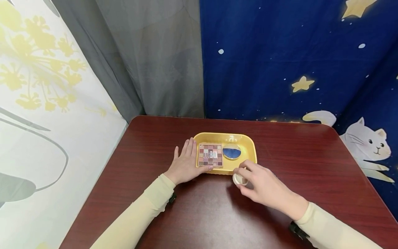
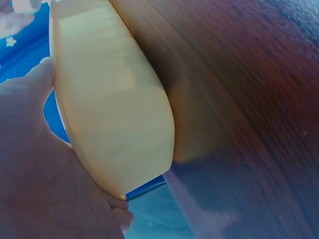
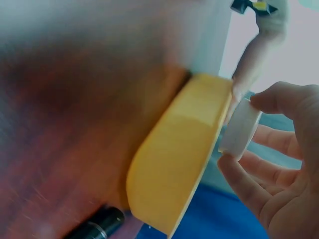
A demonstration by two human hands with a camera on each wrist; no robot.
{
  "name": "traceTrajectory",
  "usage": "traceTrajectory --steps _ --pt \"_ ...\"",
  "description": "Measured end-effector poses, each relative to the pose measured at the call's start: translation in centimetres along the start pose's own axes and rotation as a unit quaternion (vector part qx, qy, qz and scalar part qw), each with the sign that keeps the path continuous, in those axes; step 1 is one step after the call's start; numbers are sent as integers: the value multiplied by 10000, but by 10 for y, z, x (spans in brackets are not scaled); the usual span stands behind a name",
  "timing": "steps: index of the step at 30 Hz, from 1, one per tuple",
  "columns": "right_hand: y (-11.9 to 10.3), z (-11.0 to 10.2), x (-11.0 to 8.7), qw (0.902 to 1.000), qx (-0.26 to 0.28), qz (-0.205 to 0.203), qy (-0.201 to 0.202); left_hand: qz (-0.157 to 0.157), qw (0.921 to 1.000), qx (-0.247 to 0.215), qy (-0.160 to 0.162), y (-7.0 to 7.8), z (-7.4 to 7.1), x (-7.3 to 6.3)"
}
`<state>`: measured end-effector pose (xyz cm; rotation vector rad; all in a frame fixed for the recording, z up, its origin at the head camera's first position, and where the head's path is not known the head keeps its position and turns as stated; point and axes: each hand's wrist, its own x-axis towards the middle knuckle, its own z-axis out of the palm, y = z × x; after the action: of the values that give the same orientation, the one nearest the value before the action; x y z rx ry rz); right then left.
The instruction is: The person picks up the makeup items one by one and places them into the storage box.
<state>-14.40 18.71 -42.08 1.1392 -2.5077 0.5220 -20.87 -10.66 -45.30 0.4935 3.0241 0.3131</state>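
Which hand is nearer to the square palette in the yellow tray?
Left. The left hand is at the left end of the tray, thumb by the near edge of the palette; the right hand is farther off, near the front right corner, holding a round white item.

i'm reading one word from here: "back", in white block capitals, showing on the top of the square palette (image 1: 210, 155) that's lying in the yellow tray (image 1: 249, 152). it's running a bit right of centre, over the grid of coloured squares. more lettering, purplish, is sitting just left of it on the same face, coming out too small and blurry to make out.
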Motion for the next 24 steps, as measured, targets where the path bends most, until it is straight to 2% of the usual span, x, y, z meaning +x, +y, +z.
traceTrajectory --steps 8,18,24 --pt "24 3 22 9990 145 429 -8 -18 10000 -47 -15 1 -3 -1" --pt "41 17 46 9923 481 915 -677 -53 10000 11 -36 1 -1 -1" --pt "51 27 56 9918 444 858 -838 -65 10000 -3 -48 0 -1 0"
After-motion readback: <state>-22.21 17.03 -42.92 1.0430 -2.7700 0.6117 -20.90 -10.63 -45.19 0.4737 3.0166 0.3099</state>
